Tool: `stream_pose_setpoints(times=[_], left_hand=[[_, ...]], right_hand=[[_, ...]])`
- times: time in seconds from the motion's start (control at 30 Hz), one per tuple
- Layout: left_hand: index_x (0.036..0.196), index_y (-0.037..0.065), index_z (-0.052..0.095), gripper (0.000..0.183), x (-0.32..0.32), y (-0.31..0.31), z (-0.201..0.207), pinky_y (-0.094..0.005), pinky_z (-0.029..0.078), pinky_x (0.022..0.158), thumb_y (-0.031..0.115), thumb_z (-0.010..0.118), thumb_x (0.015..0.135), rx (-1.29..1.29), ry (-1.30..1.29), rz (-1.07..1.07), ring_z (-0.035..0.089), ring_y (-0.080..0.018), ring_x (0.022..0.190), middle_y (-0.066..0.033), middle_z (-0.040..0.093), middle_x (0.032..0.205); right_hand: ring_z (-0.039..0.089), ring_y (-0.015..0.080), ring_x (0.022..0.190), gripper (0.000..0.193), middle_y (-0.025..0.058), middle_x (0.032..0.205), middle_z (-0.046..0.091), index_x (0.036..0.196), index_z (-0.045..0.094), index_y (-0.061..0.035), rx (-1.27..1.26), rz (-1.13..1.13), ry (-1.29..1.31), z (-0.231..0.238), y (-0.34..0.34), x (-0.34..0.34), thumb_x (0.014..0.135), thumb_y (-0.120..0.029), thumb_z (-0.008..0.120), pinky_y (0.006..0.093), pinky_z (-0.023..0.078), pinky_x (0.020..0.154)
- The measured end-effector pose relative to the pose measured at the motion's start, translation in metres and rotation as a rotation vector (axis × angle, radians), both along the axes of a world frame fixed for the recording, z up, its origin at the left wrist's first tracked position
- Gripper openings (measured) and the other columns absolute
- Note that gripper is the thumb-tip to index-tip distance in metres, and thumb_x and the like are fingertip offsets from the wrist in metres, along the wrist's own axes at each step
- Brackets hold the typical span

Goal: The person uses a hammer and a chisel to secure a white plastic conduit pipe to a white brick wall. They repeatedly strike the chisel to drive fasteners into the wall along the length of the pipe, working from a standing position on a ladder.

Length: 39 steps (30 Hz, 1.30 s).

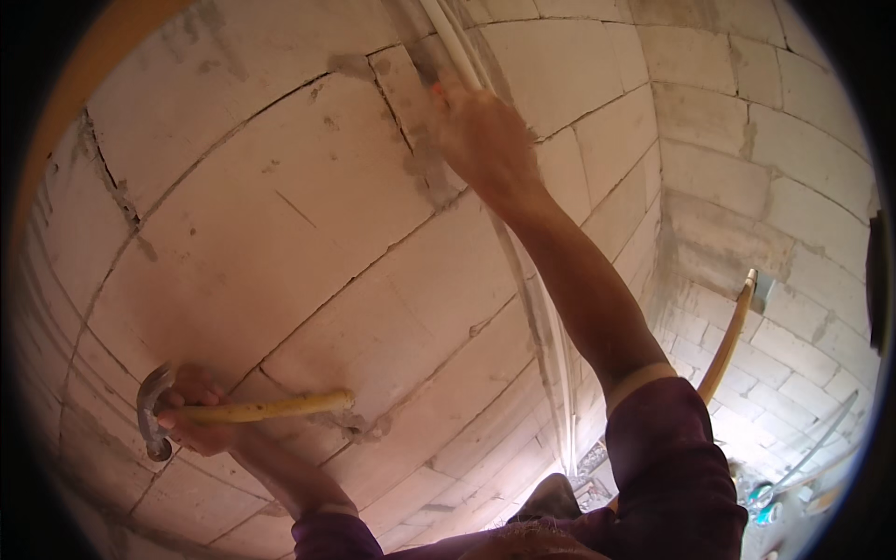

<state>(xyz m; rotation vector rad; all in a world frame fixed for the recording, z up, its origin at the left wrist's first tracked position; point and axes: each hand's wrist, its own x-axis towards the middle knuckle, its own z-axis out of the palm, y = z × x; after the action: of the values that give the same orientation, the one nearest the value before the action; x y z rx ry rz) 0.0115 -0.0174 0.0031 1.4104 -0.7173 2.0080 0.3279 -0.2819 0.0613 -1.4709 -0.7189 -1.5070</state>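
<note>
My left hand, low on the left beside the block wall, is closed round the handle of a claw hammer, close under its metal head. The yellowish handle points to the right. Stretched up the wall, my right hand has its fingers curled beside the pale conduit pipes that run in a groove. A small reddish-orange spot shows at its fingertips. What those fingers hold is too small and partly hidden to name.
Cracked mortar joints cross the wall, which meets another block wall in a corner on the right. A curved wooden piece stands at the right beyond my arm. Down at the lower right lie blue-green items and debris on the floor.
</note>
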Motion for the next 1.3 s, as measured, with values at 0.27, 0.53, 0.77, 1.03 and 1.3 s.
stream_pose_setpoints(times=[0.27, 0.53, 0.77, 1.03, 1.3], left_hand=[[0.09, 0.012, 0.055, 0.036, 0.01, 0.0, -0.007, -0.0271, 0.033, 0.051, 0.046, 0.05, 0.103, -0.061, 0.018, -0.06, 0.034, -0.0106, 0.049, 0.0007, 0.04, 0.053], [0.084, 0.011, 0.05, 0.038, 0.006, 0.001, -0.001, -0.0286, 0.034, 0.048, 0.042, 0.042, 0.106, 0.04, 0.0, -0.005, 0.031, -0.012, 0.047, 0.0006, 0.036, 0.053], [0.086, 0.011, 0.053, 0.036, 0.011, -0.013, 0.002, -0.0281, 0.035, 0.05, 0.041, 0.045, 0.105, 0.01, 0.005, -0.019, 0.033, -0.0113, 0.047, 0.0009, 0.039, 0.055], [0.09, 0.01, 0.055, 0.035, 0.003, 0.003, -0.001, -0.0294, 0.038, 0.059, 0.042, 0.052, 0.102, -0.024, -0.003, -0.044, 0.038, -0.0134, 0.052, -0.0014, 0.043, 0.056], [0.091, 0.011, 0.056, 0.032, 0.006, 0.01, -0.001, -0.0309, 0.038, 0.059, 0.04, 0.053, 0.103, 0.039, 0.024, -0.111, 0.039, -0.0116, 0.053, -0.0004, 0.045, 0.056]], right_hand=[[0.07, 0.0361, 0.073, 0.027, 0.0209, 0.078, 0.07, 0.107, 0.055, -0.0019, -0.061, -0.246, -0.046, 0.129, 0.002, 0.063, 0.1, -0.028, 0.054, 0.0488, 0.056, 0.065], [0.069, 0.0363, 0.066, 0.03, 0.0207, 0.069, 0.067, 0.111, 0.069, -0.0035, -0.101, -0.032, 0.214, 0.007, -0.013, -0.007, 0.099, -0.026, 0.054, 0.0451, 0.056, 0.059], [0.067, 0.0392, 0.062, 0.027, 0.0193, 0.069, 0.068, 0.087, 0.065, -0.0018, -0.131, -0.055, 0.044, 0.058, -0.028, 0.003, 0.097, -0.022, 0.049, 0.0477, 0.054, 0.059], [0.07, 0.0329, 0.062, 0.035, 0.0185, 0.065, 0.067, 0.113, 0.068, 0.0015, -0.036, -0.011, 0.078, 0.028, -0.001, 0.008, 0.1, -0.026, 0.051, 0.044, 0.057, 0.059], [0.068, 0.0334, 0.056, 0.033, 0.019, 0.064, 0.066, 0.109, 0.067, 0.0012, -0.144, -0.127, 0.119, 0.054, -0.013, 0.008, 0.101, -0.026, 0.051, 0.0413, 0.057, 0.053]])
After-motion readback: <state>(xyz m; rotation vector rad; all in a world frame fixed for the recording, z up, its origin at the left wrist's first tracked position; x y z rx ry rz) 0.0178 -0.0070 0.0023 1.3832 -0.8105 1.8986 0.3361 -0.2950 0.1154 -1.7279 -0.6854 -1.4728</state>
